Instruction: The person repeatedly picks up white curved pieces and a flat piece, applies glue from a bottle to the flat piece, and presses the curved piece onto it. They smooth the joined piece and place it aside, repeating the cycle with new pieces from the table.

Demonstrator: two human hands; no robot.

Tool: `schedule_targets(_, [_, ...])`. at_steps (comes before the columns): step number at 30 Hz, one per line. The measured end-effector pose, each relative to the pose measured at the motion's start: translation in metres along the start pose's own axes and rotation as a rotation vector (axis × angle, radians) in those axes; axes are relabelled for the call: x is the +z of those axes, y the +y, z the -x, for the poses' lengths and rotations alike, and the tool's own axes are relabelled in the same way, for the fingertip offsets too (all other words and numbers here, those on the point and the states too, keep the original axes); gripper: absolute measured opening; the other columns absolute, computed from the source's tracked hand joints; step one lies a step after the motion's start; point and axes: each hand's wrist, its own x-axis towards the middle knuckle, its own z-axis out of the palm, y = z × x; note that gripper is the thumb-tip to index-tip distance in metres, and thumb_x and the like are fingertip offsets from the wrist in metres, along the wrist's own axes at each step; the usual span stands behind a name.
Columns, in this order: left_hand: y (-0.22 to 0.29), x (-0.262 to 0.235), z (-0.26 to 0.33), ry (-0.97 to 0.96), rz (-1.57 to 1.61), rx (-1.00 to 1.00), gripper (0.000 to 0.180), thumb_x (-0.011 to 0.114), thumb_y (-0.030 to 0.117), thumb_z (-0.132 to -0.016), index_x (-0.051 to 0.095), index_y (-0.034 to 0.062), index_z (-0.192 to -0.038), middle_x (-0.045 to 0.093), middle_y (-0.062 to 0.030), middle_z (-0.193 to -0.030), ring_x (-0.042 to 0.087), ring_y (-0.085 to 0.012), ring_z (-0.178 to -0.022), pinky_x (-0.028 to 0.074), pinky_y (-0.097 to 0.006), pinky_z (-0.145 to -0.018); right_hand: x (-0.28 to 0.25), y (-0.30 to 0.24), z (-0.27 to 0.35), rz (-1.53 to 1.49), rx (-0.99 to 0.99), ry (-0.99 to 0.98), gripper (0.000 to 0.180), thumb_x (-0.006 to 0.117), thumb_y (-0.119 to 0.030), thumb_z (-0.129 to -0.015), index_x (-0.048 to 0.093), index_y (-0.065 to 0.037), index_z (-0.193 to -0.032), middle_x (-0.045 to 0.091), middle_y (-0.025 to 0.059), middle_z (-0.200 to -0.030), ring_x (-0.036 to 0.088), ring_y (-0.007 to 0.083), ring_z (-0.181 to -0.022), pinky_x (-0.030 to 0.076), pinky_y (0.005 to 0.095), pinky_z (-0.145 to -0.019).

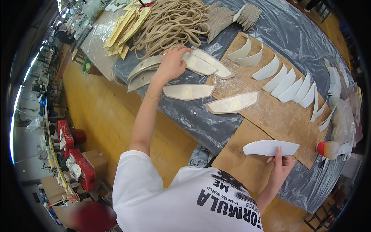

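Note:
My right hand pinches a white curved strip by its lower edge, thumb on top. That strip is held over the near end of a brown board. At the far left of the table, my left hand reaches down among pale, crescent-shaped panels, its fingers bent and close together. The fingertips are partly hidden, so what they grip does not show. Beside the thumb lie overlapping pale panels, and more curved panels lie left of the wrist. Two single panels, one whitish and one brown-edged, lie nearer.
Several white curved strips stand in a row on the brown board. A cup with a red band sits at the right. Beige cord, yellow pieces and stacked grey-beige pieces lie at the back. Red crates stand on the floor.

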Motion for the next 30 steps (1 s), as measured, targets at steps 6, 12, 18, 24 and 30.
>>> schedule_targets(6, [-0.001,-0.006,-0.016,-0.246,-0.010,0.147,0.053,0.066,0.018,-0.072,0.061,0.0089,-0.125,0.057,-0.0164,-0.127,0.049,-0.0359,-0.122,0.032,-0.045,-0.110,-0.001,-0.002,-0.002,-0.004,0.005,0.038,0.011,0.063,-0.008,-0.095,0.065,0.001,-0.090,0.064,0.0045,-0.077,0.056,0.0091,-0.061,0.046,0.0239,-0.055])
schedule_targets(12, [0.008,-0.011,-0.002,-0.193,0.127,0.066,0.043,0.078,0.010,-0.073,0.058,0.0080,-0.111,0.053,-0.0132,-0.132,0.052,-0.0325,-0.120,0.045,-0.040,-0.095,0.003,0.000,-0.006,0.016,-0.007,0.018,0.013,0.064,-0.013,-0.096,0.065,-0.001,-0.090,0.063,0.0034,-0.076,0.055,0.0087,-0.060,0.044,0.0231,-0.054])
schedule_targets(18, [0.005,0.005,0.017,0.081,0.026,0.236,0.035,0.077,0.013,-0.075,0.061,0.0066,-0.105,0.059,-0.0117,-0.111,0.061,-0.0326,-0.101,0.050,-0.041,-0.086,0.008,0.002,-0.009,-0.029,0.006,-0.016,0.012,0.065,-0.010,-0.095,0.065,0.000,-0.090,0.064,0.0039,-0.078,0.055,0.0084,-0.061,0.045,0.0231,-0.055])
schedule_targets(24, [-0.002,0.013,0.019,0.228,-0.119,0.404,0.030,0.078,0.012,-0.073,0.058,0.0044,-0.094,0.063,-0.0083,-0.103,0.061,-0.0280,-0.100,0.049,-0.043,-0.086,0.021,-0.007,-0.015,0.002,0.030,-0.094,0.013,0.066,-0.012,-0.094,0.066,0.001,-0.092,0.065,0.0038,-0.079,0.057,0.0079,-0.067,0.047,0.0248,-0.062])
schedule_targets(30, [-0.005,0.022,0.026,0.268,-0.108,0.454,0.025,0.075,0.006,-0.074,0.055,0.0038,-0.089,0.065,-0.0106,-0.118,0.063,-0.0290,-0.109,0.050,-0.045,-0.090,0.091,-0.028,-0.067,-0.347,0.266,-0.756,0.030,0.056,-0.022,-0.098,0.063,0.005,-0.110,0.067,0.0145,-0.115,0.065,0.0155,-0.091,0.052,0.0282,-0.075])
